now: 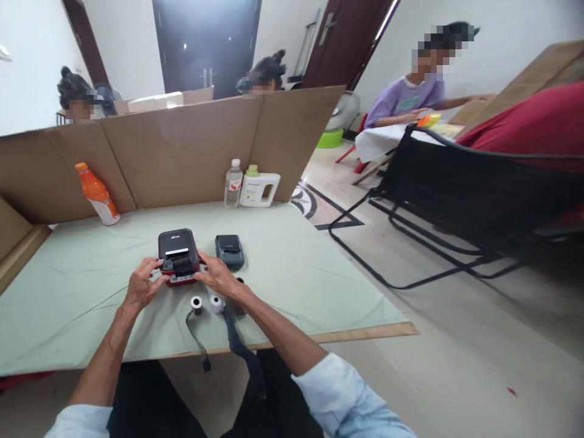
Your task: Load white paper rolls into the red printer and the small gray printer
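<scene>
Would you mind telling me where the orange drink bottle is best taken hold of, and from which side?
Grip the orange drink bottle around its mid-body, coming from the front right. It leans against the cardboard screen behind it, which probably blocks the back, while the cap end narrows and offers less hold.

An orange bottle is seen leaning against the cardboard screen at the far left of the green-covered table, while a clear water bottle and a white jug are set side by side further right. A black folding chair is placed on the floor to the right, and a person in a purple shirt is seated at another table beyond it.
</scene>
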A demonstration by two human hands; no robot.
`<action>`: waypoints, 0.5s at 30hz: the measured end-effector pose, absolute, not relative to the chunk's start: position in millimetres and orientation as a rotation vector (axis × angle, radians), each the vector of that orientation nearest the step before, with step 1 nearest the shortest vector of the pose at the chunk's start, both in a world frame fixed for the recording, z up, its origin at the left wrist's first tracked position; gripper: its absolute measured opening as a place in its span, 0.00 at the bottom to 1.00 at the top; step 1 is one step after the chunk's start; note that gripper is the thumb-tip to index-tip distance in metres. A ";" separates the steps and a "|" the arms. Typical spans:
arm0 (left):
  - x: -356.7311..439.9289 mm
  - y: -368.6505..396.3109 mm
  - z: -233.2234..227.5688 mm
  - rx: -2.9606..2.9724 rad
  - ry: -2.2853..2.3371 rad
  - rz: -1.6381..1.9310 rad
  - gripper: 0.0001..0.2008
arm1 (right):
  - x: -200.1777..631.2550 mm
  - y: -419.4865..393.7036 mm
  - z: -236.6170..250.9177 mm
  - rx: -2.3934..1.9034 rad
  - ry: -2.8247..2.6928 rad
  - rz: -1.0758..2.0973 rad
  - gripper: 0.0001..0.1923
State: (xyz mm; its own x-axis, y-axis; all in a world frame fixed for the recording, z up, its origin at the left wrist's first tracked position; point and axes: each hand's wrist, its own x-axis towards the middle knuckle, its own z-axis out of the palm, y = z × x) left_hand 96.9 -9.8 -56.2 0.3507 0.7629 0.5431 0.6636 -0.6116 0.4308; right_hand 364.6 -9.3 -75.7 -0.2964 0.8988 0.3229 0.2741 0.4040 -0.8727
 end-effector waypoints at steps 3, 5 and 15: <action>96.2 -8.6 -51.6 2.465 1.327 1.060 0.15 | 365.0 -10.1 -73.5 -1.013 -1.803 0.920 0.33; 95.7 -7.4 -49.5 2.460 1.337 1.033 0.15 | 365.0 -11.2 -71.4 -1.028 -1.815 0.933 0.33; 98.4 -8.7 -41.9 2.439 1.367 0.969 0.14 | 365.3 -13.7 -65.9 -1.009 -1.800 0.945 0.33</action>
